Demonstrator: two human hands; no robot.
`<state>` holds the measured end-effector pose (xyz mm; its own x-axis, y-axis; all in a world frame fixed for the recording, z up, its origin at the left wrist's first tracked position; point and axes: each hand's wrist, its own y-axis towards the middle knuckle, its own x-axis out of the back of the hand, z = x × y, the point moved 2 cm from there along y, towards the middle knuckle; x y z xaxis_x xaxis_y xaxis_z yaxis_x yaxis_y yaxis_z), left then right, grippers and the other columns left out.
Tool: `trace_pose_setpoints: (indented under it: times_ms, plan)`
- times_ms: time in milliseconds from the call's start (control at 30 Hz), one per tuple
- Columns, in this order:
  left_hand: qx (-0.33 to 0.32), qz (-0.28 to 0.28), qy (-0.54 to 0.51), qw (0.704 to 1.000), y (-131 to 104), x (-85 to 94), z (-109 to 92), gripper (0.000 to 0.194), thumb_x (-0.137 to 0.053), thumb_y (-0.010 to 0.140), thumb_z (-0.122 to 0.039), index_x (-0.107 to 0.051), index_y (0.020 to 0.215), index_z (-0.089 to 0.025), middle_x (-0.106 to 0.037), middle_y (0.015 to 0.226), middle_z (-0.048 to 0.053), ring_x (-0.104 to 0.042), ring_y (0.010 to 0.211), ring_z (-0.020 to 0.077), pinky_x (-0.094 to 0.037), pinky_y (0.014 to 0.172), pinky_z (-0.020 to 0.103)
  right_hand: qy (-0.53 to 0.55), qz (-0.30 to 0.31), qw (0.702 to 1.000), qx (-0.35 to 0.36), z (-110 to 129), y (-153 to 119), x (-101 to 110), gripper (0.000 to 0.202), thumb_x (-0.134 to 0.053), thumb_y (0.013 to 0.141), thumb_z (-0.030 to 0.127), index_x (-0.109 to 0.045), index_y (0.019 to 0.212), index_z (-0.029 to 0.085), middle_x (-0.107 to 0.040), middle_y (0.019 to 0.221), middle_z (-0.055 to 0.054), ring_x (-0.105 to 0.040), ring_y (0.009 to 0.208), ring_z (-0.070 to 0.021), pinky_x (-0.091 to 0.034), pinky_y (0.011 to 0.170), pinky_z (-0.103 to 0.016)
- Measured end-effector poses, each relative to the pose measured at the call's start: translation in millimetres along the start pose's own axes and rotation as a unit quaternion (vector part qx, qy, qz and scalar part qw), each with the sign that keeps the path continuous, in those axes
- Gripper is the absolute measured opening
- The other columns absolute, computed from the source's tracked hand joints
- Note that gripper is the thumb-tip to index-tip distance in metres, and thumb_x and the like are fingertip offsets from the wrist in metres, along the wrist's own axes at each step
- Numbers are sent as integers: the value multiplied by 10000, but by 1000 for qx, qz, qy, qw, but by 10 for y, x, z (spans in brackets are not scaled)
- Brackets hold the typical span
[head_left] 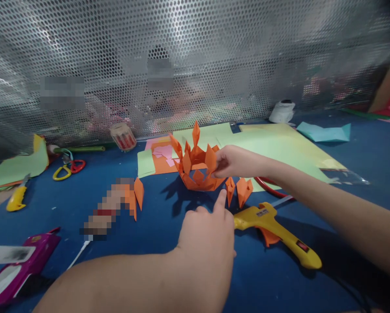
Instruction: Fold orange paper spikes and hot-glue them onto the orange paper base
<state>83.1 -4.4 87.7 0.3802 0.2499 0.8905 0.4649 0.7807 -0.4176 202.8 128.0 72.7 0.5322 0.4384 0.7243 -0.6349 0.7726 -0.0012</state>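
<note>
An orange folded-paper flower [198, 179], ringed with pointed petals, stands on the blue table. My right hand [228, 161] reaches in from the right and pinches its right side; the fingertips are partly hidden. My left hand [208, 237] is in front of the flower with the index finger stretched out. That fingertip is at a loose orange paper petal [230, 190], touching or just short of it; I cannot tell which. The other left fingers are curled and mostly hidden. A second loose petal [245, 191] lies just to the right. A yellow glue gun [279, 232] lies beside my left hand.
More orange petals [138, 194] lie left of the flower. Green paper sheets [263, 148] spread behind it. Scissors [67, 168], a yellow-handled cutter [17, 196] and a purple device [25, 265] are at left. A perforated metal panel [195, 65] closes off the back.
</note>
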Motion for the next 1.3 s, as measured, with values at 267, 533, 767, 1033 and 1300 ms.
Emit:
trace_pose_setpoints:
  times_ms: [267,533,767,1033,1300]
  plan:
    - [3,2,-15,1000,-43,-38,-17,584,-550,884,-423,-437,1402,-179,-191,1540,125,-671,833,231,-501,578,289,49,-67,997,4,41,65,-291,225,-584,698,190,-641,916,184,-720,866,-24,-672,819,-184,-517,730,-284]
    - [-46,-61,-23,997,-37,19,-24,484,-521,904,-424,-516,1294,-137,-455,1426,182,-668,870,242,-499,579,283,63,-66,996,9,41,66,-308,274,-622,673,158,-626,947,177,-719,829,-35,-680,775,-195,-540,686,-300]
    - [-118,-149,-47,981,-54,22,-72,210,-616,837,-341,-601,931,-154,-632,804,66,-614,642,182,-372,443,244,49,-112,992,18,27,73,-368,297,-618,662,130,-610,954,184,-703,847,-19,-657,761,-173,-515,662,-277]
    - [-150,-216,-60,963,-29,-2,-90,169,-621,830,-307,-569,787,-153,-575,675,28,-560,539,158,-228,373,244,-21,-115,993,6,102,58,-330,262,-626,674,128,-645,932,171,-693,803,-24,-640,736,-164,-490,665,-269]
    - [-170,-291,-70,939,-47,24,-120,187,-657,797,-293,-549,725,-158,-577,622,19,-556,509,168,-219,373,260,-69,-153,986,23,101,38,-334,168,-607,693,134,-647,848,184,-687,768,-4,-616,700,-153,-449,637,-247]
